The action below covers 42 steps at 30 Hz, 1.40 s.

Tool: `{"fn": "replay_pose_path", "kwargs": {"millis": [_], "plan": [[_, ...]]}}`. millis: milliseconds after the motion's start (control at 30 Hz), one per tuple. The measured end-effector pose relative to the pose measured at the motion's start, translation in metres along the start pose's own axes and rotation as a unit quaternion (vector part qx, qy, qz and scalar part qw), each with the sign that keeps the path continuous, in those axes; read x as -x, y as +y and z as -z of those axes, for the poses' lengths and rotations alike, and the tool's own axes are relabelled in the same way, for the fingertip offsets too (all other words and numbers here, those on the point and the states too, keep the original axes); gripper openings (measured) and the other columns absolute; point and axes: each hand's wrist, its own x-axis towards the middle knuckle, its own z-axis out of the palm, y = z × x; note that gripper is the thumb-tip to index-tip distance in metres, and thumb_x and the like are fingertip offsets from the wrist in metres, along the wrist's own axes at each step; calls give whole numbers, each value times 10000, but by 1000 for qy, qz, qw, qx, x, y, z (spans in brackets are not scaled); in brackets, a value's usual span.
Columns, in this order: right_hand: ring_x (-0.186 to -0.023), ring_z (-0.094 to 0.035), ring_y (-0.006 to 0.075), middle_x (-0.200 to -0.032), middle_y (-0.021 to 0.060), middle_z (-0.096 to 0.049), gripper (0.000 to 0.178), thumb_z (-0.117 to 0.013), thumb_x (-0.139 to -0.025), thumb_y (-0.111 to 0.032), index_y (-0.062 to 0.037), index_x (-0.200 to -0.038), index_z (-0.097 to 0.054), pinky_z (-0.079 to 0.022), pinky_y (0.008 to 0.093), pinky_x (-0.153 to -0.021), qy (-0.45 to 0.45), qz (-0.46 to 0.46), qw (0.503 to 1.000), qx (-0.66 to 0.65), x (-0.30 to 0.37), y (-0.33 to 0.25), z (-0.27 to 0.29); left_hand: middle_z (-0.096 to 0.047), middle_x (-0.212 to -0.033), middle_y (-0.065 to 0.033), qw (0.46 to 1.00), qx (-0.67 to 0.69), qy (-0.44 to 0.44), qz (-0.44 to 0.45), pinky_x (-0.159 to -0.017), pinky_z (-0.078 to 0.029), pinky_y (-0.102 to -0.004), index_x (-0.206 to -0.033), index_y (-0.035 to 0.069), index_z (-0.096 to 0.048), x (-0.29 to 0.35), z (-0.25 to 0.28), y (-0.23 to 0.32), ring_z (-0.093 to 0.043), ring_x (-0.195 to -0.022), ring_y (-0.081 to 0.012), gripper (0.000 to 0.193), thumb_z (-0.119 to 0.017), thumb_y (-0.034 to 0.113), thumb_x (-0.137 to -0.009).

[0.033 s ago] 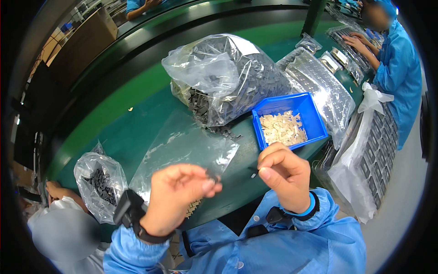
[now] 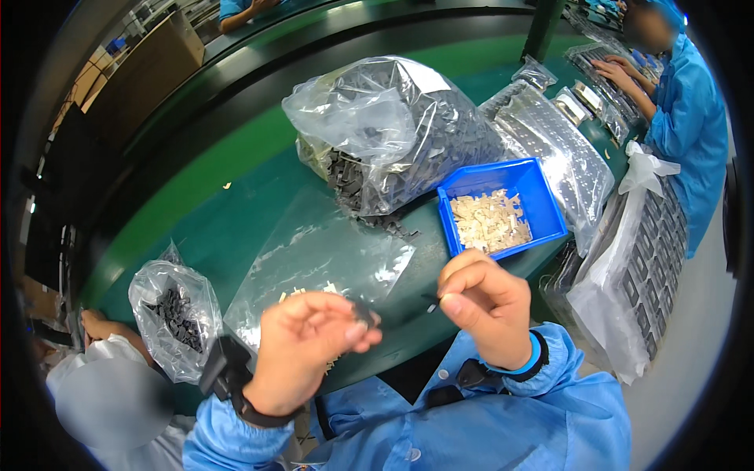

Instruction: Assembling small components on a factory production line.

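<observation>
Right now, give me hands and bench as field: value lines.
left hand: pinches a flat dark piece
right hand: pinches a small dark item, kind unclear
blue bin: holds beige pieces, beyond right hand
large clear bag: filled with dark pieces, left of bin
small clear bag: fewer dark pieces, left of left hand

Dark piece [image 2: 363, 314] in left hand [image 2: 305, 337]; bin [image 2: 543, 196] (blue)

No lettering, number or sign can be read. Beyond and left of the blue bin [image 2: 546, 196], a white label-like patch [image 2: 424, 77] shows on the large clear bag [image 2: 440, 141], its print indiscernible.
</observation>
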Motion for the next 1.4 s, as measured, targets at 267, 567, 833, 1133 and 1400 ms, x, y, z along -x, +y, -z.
{"fn": "replay_pose_path", "kwargs": {"millis": [267, 567, 833, 1133, 1400], "plan": [[-741, -502, 131, -812, 72, -541, 44, -577, -795, -17, 15, -818, -558, -400, 244, -680, -78, -45, 994, -60, 6, 18, -37, -571, -977, -196, 989, 142, -14, -37, -722, -529, -301, -1162, -13, -476, 38, 19, -35, -602, -847, -230, 351, -533, -8, -816], [-767, -498, 126, -845, 75, -536, 53, -579, -789, -15, 12, -829, -559, -397, 244, -692, -85, -85, 990, -77, 14, 28, -48, -578, -940, -187, 983, 166, 75, -37, -678, -538, -278, -1113, -12, -487, 39, 19, -47, -615, -780, -222, 301, -506, -37, -814], [-823, -495, 131, -903, 87, -513, 39, -583, -781, 7, 26, -809, -564, -390, 250, -742, -86, -91, 984, -125, 17, 36, -54, -584, -956, -200, 972, 215, 72, -70, -709, -543, -300, -1040, -37, -518, 38, 16, -56, -621, -821, -240, 233, -531, -36, -807], [-837, -507, 114, -950, 91, -491, 49, -562, -784, 60, 45, -830, -562, -430, 239, -750, -50, -142, 972, -183, 22, 41, -58, -609, -913, -200, 977, 145, 143, -56, -718, -538, -295, -951, -58, -580, 44, 13, -57, -623, -824, -252, 172, -564, -50, -780], [-842, -519, 119, -969, 94, -474, 61, -560, -773, 80, 43, -821, -561, -449, 233, -752, -24, -116, 980, -162, 21, 43, -60, -617, -906, -174, 965, 162, 202, -32, -703, -545, -256, -1005, -48, -567, 41, 2, -52, -625, -819, -207, 234, -554, -59, -771]]}}
